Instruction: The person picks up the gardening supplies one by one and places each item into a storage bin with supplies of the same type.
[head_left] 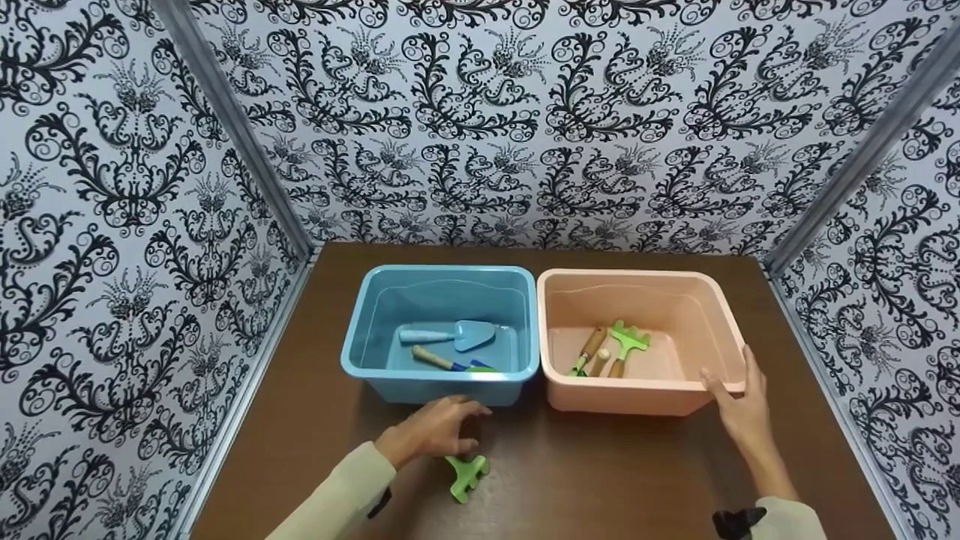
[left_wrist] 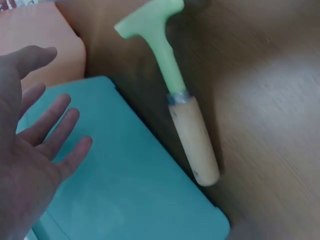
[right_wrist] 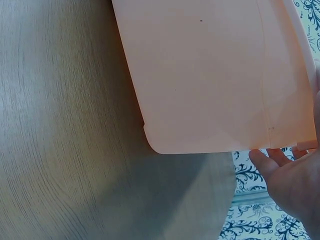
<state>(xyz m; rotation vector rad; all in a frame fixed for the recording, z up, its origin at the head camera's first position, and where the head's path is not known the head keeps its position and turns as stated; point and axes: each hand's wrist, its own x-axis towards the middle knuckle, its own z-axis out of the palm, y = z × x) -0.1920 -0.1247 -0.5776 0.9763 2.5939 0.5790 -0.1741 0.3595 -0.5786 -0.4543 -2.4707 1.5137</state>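
My left hand (head_left: 439,427) hovers in front of the blue bin (head_left: 442,373), fingers spread and nothing in them. Below it on the table lies a small garden rake with a green head (head_left: 469,476); the hand hides its handle in the head view. In the left wrist view the rake's wooden handle (left_wrist: 194,140) shows, lying apart from the fingers (left_wrist: 60,130). My right hand (head_left: 742,409) holds the front right corner of the peach bin (head_left: 637,384), thumb at the front rim, fingers along the right side.
Inside the blue bin are a light-blue trowel (head_left: 472,335) and a wooden-handled tool (head_left: 435,358) with blue and green parts. A green rake (head_left: 628,341) and other wooden-handled tools lie in the peach bin. The bins stand side by side on the brown table (head_left: 585,480), with patterned walls around.
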